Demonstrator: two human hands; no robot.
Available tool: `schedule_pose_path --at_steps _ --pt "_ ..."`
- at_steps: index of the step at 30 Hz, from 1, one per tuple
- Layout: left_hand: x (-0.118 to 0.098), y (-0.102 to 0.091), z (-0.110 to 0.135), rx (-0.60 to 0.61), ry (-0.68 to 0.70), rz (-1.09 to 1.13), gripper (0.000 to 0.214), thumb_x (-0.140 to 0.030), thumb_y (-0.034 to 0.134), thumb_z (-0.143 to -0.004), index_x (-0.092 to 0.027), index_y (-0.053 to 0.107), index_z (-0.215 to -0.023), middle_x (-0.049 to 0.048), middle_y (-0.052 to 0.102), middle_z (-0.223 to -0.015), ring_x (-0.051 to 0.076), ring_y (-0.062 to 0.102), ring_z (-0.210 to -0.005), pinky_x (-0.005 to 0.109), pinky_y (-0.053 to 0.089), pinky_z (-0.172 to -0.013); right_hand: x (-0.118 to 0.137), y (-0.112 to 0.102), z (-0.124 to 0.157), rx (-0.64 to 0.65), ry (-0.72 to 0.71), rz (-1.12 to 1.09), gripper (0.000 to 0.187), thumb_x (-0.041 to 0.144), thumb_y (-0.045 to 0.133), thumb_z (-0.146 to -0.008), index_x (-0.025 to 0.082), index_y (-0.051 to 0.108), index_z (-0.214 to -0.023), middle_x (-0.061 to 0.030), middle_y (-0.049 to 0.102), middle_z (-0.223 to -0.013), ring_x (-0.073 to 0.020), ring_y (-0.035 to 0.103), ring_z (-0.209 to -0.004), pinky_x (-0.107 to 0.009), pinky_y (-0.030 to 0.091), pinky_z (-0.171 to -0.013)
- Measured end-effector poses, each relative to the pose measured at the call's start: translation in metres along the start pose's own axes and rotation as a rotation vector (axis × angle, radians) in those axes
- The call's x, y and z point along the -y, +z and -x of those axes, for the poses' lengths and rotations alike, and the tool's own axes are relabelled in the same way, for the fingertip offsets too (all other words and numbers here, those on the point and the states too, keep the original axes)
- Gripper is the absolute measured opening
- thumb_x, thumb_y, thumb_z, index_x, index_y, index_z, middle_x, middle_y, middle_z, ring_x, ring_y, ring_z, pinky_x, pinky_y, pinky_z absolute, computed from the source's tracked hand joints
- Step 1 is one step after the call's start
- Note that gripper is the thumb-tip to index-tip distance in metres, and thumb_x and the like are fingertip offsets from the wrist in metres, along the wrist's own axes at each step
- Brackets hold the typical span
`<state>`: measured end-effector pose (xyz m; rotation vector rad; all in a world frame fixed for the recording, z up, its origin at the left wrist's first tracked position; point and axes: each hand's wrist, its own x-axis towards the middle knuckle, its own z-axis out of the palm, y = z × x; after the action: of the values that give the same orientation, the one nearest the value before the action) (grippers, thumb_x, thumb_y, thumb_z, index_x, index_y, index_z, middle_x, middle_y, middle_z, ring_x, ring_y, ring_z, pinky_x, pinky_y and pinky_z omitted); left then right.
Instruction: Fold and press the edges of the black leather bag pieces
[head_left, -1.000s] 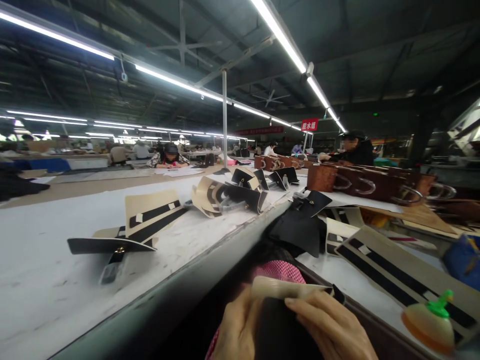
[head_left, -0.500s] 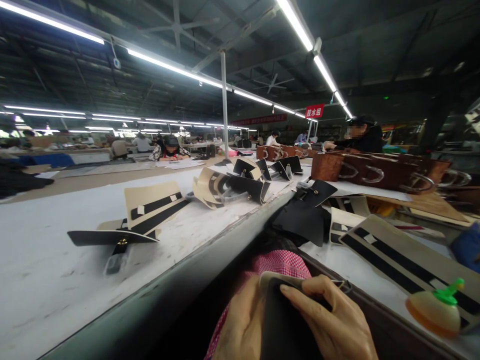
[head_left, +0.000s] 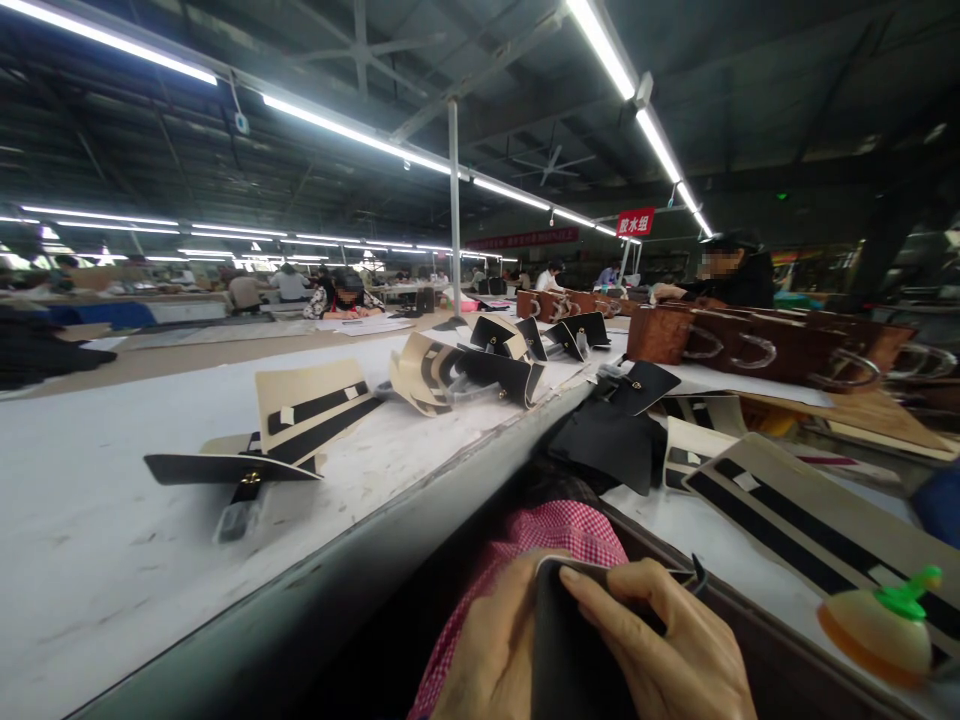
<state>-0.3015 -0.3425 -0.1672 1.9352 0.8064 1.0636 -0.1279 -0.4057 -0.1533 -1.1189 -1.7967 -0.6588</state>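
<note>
Two hands met at 6 o'clock, at the bottom edge of the view, and both were closed on one black leather piece [head_left: 574, 650]. The left hand [head_left: 491, 650] lay against the piece's 9 o'clock edge with its fingers pressed together. The right hand [head_left: 679, 655] sat on its 3 o'clock side, fingers [head_left: 600, 600] hooked over the top edge and clamping it. The piece stood upright between the two hands, touching both.

Just beyond it, at 12 o'clock, showed a pink checked cloth [head_left: 559, 535]. At 3 o'clock from the right hand, well apart, a green-capped bottle [head_left: 877, 630] stood just beside a cream panel with black stripes [head_left: 817, 535]. Farther off, at 10 o'clock, a cream-and-black flap [head_left: 300, 415] lay on the white table [head_left: 90, 560]. Far away at 1 o'clock, a row of brown bags [head_left: 765, 345] stood in front of a co-worker [head_left: 739, 285].
</note>
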Motion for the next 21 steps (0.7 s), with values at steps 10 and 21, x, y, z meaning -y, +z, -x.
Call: schedule_pose_path --at_steps 10,21 --pt "-0.003 0.005 0.001 -0.027 0.034 0.057 0.038 -0.045 0.054 -0.094 -0.034 0.066 -0.129 0.0041 0.079 -0.11 0.022 0.077 -0.083 0.027 0.064 -0.067 -0.002 -0.002 0.006 0.083 -0.002 0.002 0.06 -0.001 0.059 -0.092 0.026 0.054 -0.145 -0.0036 0.058 -0.087 -0.0122 0.061 -0.073 -0.023 0.054 -0.062" --pt "-0.017 -0.009 0.007 0.017 -0.037 0.036 0.037 -0.045 0.045 -0.101 -0.036 0.068 -0.129 0.0038 0.079 -0.113 0.021 0.076 -0.103 0.03 0.061 -0.092 -0.002 -0.01 0.007 0.183 0.056 0.055 0.054 0.005 0.055 -0.096 0.029 0.054 -0.144 -0.0033 0.058 -0.087 -0.0115 0.061 -0.07 -0.021 0.052 -0.059"
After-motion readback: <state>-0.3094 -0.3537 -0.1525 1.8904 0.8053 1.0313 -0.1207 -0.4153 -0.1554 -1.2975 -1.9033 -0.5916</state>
